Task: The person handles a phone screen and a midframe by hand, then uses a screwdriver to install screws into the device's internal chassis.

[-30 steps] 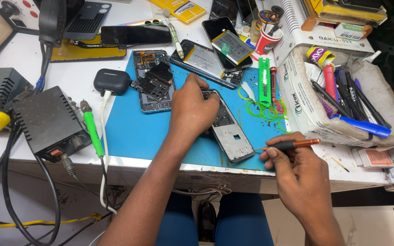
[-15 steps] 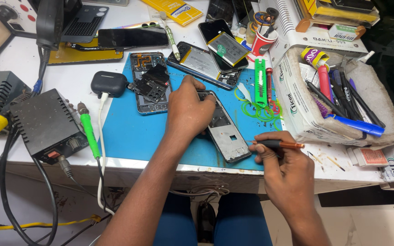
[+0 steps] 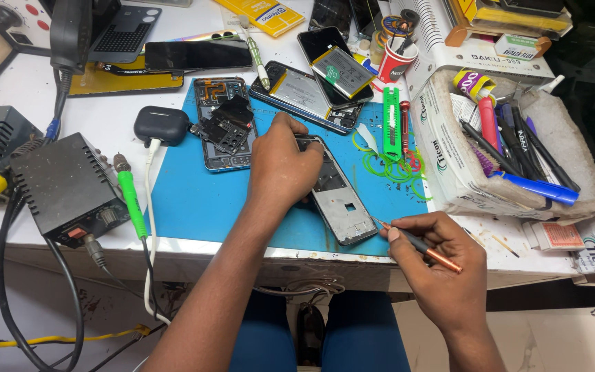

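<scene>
— What's the left hand (image 3: 285,167) doing?

— It lies palm down over the top half of a phone frame (image 3: 337,196), fingers curled on its upper edge, pressing it onto the blue mat (image 3: 194,207). I can't tell if the fingers wrap under it.

— And where's the frame exactly?

— Flat on the mat, near the front edge of the table (image 3: 105,120), tilted so its lower end points toward the right hand (image 3: 442,265).

— What's in that hand?

— A screwdriver (image 3: 418,242) with a copper-coloured end, pinched between thumb and fingertips. Its tip sits at the frame's lower right corner; whether it touches, I can't tell.

— What else is on the mat?

— An opened phone (image 3: 220,124) with loose black parts lies left of the left hand. Another opened phone (image 3: 301,94) is behind it. A green tool (image 3: 392,122) lies to the right, beside green loops scribbled on the mat.

— Off the mat?

— A dark earbud case (image 3: 161,125) just left of it, a black box (image 3: 63,186) with cables farther left, and a tray (image 3: 449,172) of pens on the right.
</scene>
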